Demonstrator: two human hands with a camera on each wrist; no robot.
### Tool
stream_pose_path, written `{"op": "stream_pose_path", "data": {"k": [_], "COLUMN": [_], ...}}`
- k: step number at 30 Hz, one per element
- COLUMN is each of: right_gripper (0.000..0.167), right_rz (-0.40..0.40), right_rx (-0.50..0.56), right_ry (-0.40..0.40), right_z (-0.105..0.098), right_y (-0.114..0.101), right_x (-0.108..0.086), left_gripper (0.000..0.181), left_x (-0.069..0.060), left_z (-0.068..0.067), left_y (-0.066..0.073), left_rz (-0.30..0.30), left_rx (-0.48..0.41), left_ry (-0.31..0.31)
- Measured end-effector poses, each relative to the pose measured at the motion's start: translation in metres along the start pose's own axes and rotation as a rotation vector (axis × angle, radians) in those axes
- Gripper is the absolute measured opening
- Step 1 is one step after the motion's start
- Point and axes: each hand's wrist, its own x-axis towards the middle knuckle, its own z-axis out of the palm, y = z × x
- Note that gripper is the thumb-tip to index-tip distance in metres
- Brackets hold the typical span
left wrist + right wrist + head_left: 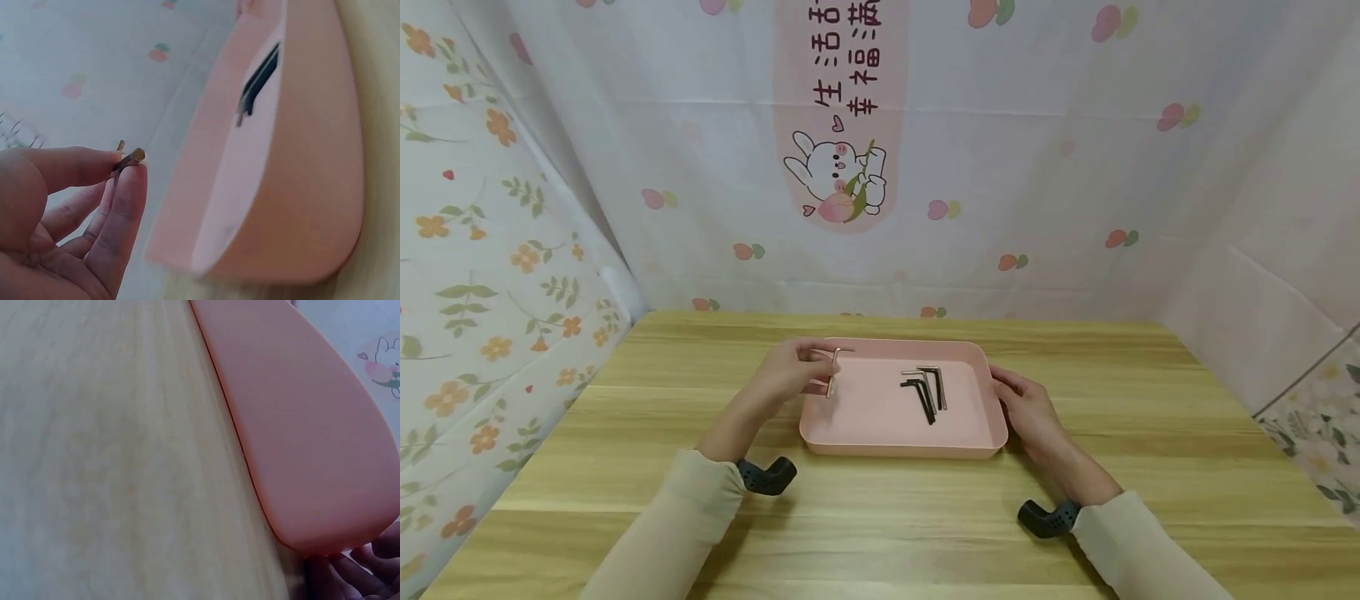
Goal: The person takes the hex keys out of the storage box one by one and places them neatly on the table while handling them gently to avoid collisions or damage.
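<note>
In the head view my left hand (787,371) pinches a gold-coloured L-shaped hex key (832,375) over the left end of a pink tray (880,451). The left wrist view shows the key (132,159) between thumb and fingertip of my left hand (75,212), one hexagonal end facing the camera. My right hand (1030,417) holds the tray's right edge, thumb at the rim; in the right wrist view its fingers (356,575) touch the tray's end (312,437). Several black and silver hex keys (928,396) lie together right of the tray's middle.
The tray stands on a wood-grain table (880,525). Behind the table hangs a pale curtain (1037,167) with fruit prints and a rabbit picture. A floral cloth (490,292) hangs along the left side. Each wrist wears a dark band with a protruding piece.
</note>
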Motion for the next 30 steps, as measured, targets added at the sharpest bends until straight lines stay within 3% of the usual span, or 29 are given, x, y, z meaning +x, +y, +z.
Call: {"op": "stream_pose_path", "data": {"k": [11, 17, 23, 30], "right_gripper": [0.048, 0.048, 0.048, 0.048], "right_rz": [-0.01, -0.031, -0.002, -0.036], "right_rx": [-0.011, -0.024, -0.046, -0.063], "right_ry": [0.001, -0.006, -0.001, -0.015], "right_z": [0.003, 0.002, -0.004, -0.001], "right_y": [0.0, 0.002, 0.008, 0.002], "right_x": [0.007, 0.006, -0.003, 0.0], "left_gripper": [0.046, 0.043, 0.043, 0.041], "left_x": [-0.015, -0.018, -0.016, -0.016], "left_z": [-0.05, -0.059, -0.059, -0.083], "left_y": [-0.007, -0.018, -0.036, -0.044], "left_rz": [0.03, 0.036, -0.013, -0.034], "left_rx": [-0.009, 0.063, 0.062, 0.153], "left_ry": [0.092, 0.157, 0.135, 0.151]}}
